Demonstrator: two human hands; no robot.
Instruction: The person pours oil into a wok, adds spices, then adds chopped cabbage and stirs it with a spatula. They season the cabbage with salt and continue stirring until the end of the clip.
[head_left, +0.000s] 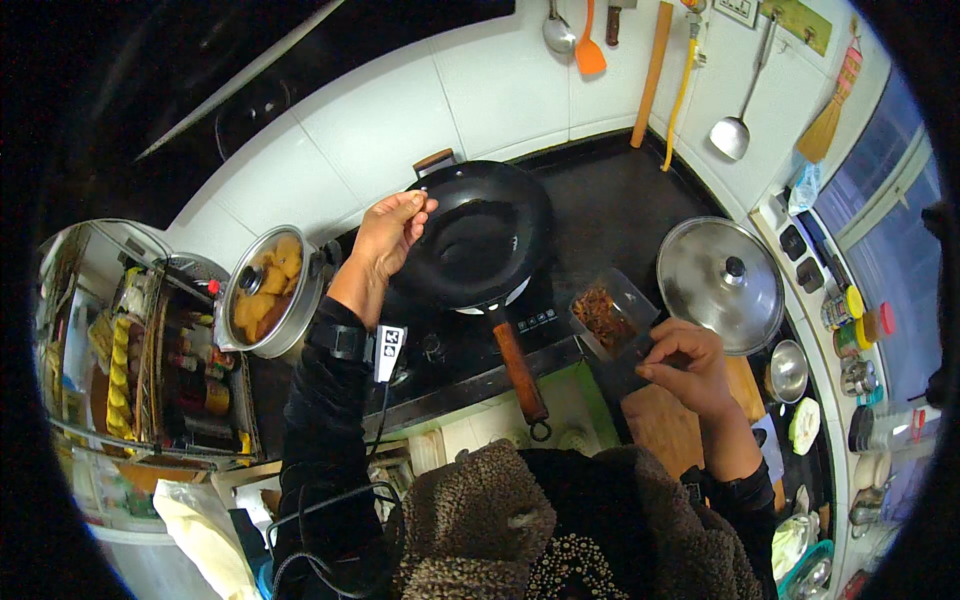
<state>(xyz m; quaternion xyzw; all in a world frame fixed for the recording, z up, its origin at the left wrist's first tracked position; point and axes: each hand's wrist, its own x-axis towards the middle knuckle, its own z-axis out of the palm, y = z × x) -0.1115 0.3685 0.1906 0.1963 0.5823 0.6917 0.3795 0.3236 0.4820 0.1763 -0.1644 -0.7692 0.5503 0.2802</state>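
Observation:
A black wok (480, 232) with a wooden handle (517, 371) sits on the stove; its dark inside has a shiny patch at the bottom. My left hand (397, 225) is raised at the wok's left rim, thumb and fingertips pinched together; whether something small is between them cannot be made out. My right hand (686, 364) is beside the lower right corner of a clear plastic container (634, 300) holding brown dried pieces (600, 311). Its thumb and forefinger are curled close together, and what lies between them is unclear.
A lidded steel pot (266, 292) with yellowish food stands left. To the right are a metal wok lid (720, 285), a wooden cutting board (664, 424), a steel bowl (789, 371) and jars (844, 307) on the sill. A spatula (731, 135) hangs on the wall. A cable (382, 420) runs by my left sleeve.

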